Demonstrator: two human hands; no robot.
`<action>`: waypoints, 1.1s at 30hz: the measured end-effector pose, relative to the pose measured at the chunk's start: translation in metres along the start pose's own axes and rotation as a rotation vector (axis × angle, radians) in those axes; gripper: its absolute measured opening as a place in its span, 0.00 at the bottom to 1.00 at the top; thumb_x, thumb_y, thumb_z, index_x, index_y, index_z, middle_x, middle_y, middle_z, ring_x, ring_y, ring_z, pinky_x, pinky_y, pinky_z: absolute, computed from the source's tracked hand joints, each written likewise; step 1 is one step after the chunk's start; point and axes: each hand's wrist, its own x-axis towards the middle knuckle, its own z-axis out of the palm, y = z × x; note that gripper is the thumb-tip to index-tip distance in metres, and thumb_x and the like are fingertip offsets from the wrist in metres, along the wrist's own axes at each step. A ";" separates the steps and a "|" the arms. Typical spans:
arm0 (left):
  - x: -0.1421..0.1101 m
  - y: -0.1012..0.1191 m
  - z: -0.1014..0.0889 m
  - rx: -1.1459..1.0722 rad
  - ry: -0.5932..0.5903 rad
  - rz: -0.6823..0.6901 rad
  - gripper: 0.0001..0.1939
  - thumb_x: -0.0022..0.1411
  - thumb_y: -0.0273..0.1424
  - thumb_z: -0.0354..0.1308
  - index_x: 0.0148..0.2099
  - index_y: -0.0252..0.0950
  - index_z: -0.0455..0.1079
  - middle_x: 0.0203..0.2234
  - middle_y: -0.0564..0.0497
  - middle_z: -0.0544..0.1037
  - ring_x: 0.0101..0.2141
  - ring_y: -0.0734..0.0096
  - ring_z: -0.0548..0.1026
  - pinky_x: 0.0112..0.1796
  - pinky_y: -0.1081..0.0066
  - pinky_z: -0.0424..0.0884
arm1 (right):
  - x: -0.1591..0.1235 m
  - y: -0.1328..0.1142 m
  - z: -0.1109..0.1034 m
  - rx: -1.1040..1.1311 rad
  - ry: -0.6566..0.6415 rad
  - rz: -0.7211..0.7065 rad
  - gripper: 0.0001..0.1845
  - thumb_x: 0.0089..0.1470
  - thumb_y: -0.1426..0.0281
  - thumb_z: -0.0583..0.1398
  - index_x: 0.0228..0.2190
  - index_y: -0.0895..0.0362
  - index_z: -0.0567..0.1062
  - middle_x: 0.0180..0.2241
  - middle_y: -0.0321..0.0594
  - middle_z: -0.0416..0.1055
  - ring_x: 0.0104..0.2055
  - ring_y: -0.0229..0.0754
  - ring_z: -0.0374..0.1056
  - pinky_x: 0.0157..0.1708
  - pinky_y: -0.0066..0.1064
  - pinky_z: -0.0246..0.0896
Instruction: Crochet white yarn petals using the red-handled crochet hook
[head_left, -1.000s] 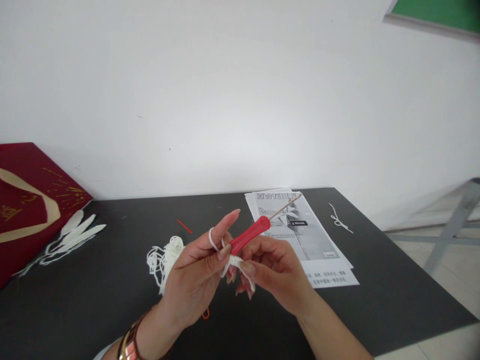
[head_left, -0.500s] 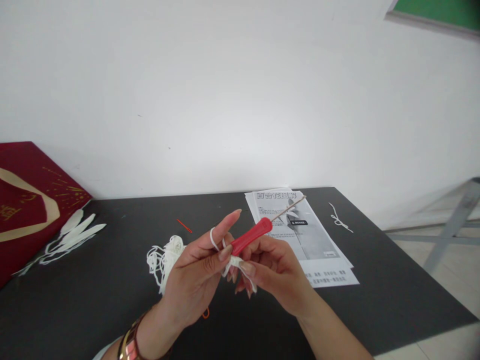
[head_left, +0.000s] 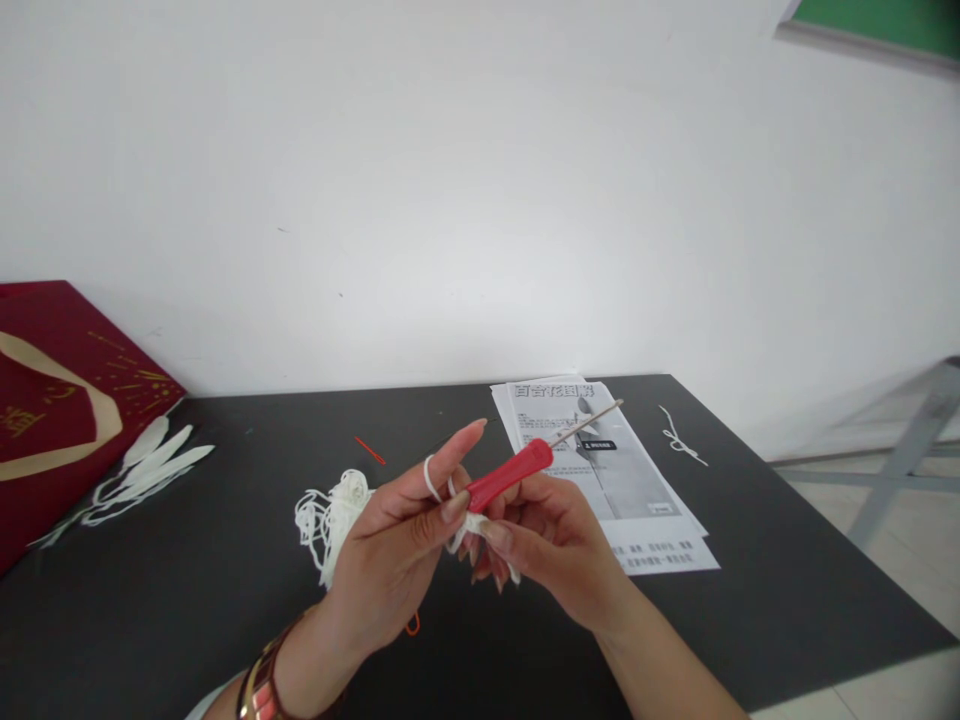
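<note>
A crochet hook with a red handle (head_left: 514, 474) slants up to the right, its thin metal shaft pointing away from me. Under the thumb of my left hand (head_left: 397, 535) lies the handle's lower end, with white yarn looped around the raised index finger. My right hand (head_left: 562, 540) pinches a small white crocheted piece (head_left: 472, 524) between thumb and finger, just below the handle. Its other fingers curl behind the handle; whether they touch it is hidden. A loose heap of white yarn (head_left: 330, 522) lies beside my left hand.
Printed sheets (head_left: 637, 490) lie behind my right hand, with a knotted white strand (head_left: 676, 443) farther right. An orange-red needle-like piece (head_left: 370, 450) and an orange loop (head_left: 413, 624) are on the dark table (head_left: 795, 560). White petal-shaped pieces (head_left: 161, 465) lie by a red bag (head_left: 67, 350).
The crochet hook has shifted slightly right and its tip a little lower. The white piece has turned, so less of its tail shows below my right thumb. Both hands keep their grip.
</note>
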 end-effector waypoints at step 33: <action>0.001 0.000 0.001 0.015 0.072 0.017 0.21 0.61 0.24 0.60 0.55 0.44 0.74 0.24 0.54 0.67 0.25 0.76 0.68 0.26 0.76 0.71 | -0.007 0.006 -0.010 -0.015 -0.056 -0.021 0.11 0.50 0.67 0.69 0.31 0.59 0.73 0.28 0.38 0.74 0.26 0.33 0.69 0.28 0.25 0.66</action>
